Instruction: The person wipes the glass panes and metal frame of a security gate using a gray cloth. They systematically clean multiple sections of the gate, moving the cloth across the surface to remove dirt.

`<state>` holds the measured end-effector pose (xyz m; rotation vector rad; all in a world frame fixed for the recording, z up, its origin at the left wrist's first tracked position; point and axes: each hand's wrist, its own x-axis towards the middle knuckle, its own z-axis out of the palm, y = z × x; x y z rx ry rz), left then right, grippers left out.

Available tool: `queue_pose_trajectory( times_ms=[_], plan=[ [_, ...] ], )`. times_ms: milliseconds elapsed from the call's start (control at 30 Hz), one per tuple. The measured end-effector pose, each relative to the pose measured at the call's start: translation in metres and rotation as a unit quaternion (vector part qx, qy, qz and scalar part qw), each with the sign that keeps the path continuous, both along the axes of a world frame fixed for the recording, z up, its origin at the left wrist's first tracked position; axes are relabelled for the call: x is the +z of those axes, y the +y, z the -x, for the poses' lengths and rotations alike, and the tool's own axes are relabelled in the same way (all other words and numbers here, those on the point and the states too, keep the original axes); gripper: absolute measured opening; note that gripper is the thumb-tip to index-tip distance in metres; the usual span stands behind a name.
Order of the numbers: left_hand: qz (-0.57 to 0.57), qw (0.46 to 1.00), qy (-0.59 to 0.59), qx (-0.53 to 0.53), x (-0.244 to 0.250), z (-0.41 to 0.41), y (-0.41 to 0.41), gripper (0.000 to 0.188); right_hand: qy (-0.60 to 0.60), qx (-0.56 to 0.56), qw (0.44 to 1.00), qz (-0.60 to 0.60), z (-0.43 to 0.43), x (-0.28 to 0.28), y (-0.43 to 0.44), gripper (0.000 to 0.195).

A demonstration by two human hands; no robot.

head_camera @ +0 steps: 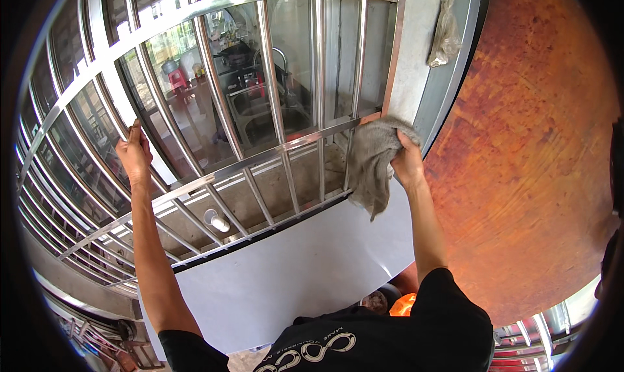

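My right hand (pixel 408 161) grips a grey-brown cloth (pixel 373 152) that drapes over the right end of the lower horizontal rail (pixel 307 140) of a stainless steel window grille. The cloth hangs down past that rail, above a white panel (pixel 302 264). At the left, my left hand (pixel 134 152) is closed around one upright steel bar (pixel 105 99) of the same grille. Behind the bars is window glass (pixel 292 55), with a kitchen sink (pixel 253 103) and tap showing through it. My left palm and the cloth's far side are hidden.
On the right stands a large orange-brown panel (pixel 526 152). A plastic bag (pixel 444 30) hangs on the wall beside the grille. A white pipe end (pixel 217 221) sits on the ledge behind the lower bars. An orange item (pixel 402 305) lies below the white panel, near my body.
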<state>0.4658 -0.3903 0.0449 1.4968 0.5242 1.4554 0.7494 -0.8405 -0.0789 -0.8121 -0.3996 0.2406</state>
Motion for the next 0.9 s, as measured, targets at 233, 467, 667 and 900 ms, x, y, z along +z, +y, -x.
queue_pose_trajectory(
  times_ms=[233, 467, 667, 900],
  plan=[
    [-0.023, 0.999, 0.031, 0.004, -0.002, -0.001, -0.005, 0.04, -0.533, -0.131, 0.716, 0.431, 0.045, 0.046, 0.049, 0.064],
    [-0.008, 0.999, 0.033, -0.002, -0.005, 0.003, -0.011, 0.041, -0.677, -0.234, 0.489, 0.498, 0.018, 0.039, 0.079, 0.047],
    [-0.02, 0.998, 0.029, -0.058, -0.007, 0.004, -0.008, 0.039, -0.713, -0.163, 0.361, 0.579, -0.006, 0.067, 0.092, 0.02],
    [0.007, 0.997, 0.049, -0.061, -0.003, 0.014, -0.005, 0.037, -0.574, 0.184, 0.289, 0.743, -0.039, 0.117, 0.147, 0.047]
  ],
)
